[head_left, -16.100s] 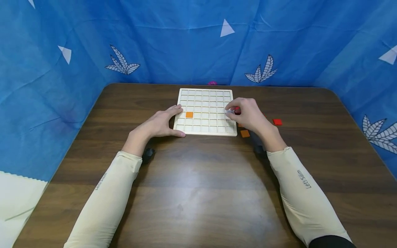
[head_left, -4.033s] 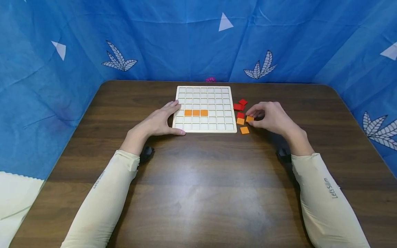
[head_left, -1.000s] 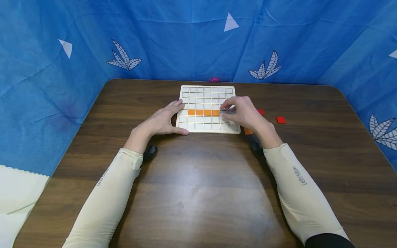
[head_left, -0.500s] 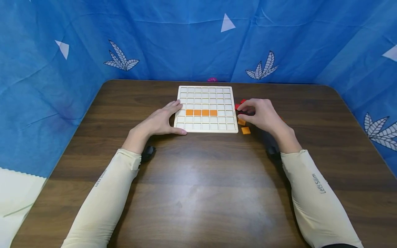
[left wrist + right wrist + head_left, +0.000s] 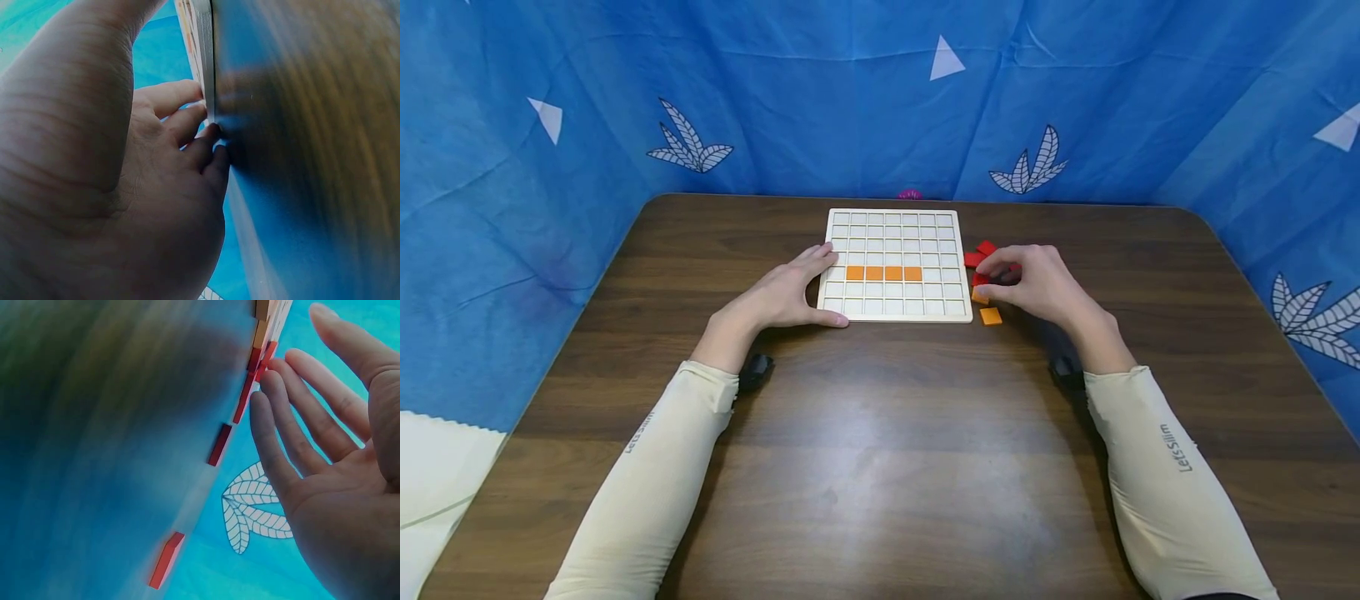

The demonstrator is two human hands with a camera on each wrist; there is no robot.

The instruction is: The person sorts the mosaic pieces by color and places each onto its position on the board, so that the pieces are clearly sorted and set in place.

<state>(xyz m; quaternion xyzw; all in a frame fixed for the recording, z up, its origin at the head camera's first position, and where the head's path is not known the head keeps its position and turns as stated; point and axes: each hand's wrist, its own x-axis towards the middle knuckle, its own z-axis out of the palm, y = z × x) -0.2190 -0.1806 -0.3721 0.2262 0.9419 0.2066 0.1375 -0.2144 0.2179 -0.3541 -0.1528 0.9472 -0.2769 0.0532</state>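
A pale gridded board (image 5: 895,316) lies at the back middle of the table, with several orange tiles (image 5: 874,273) side by side in one row. My left hand (image 5: 775,297) rests at the board's left side, fingers on its edge and thumb by the front left corner; the left wrist view shows the fingers (image 5: 187,119) touching the edge. My right hand (image 5: 1037,282) hovers over the loose tiles right of the board, its thumb overlapping an orange tile (image 5: 979,297) in the head view. In the right wrist view the right hand's fingers (image 5: 315,422) are extended, thumb apart.
Red tiles (image 5: 973,260) lie beside the board's right edge, partly hidden by my right hand. Another orange tile (image 5: 991,317) sits nearer the front. A red tile (image 5: 166,560) stands apart in the right wrist view. A blue cloth (image 5: 865,100) hangs behind the table (image 5: 880,467).
The orange row has grown from one tile to several. My right hand has left the board after the latest tile and moved right to the loose tiles. My left hand has stayed put.
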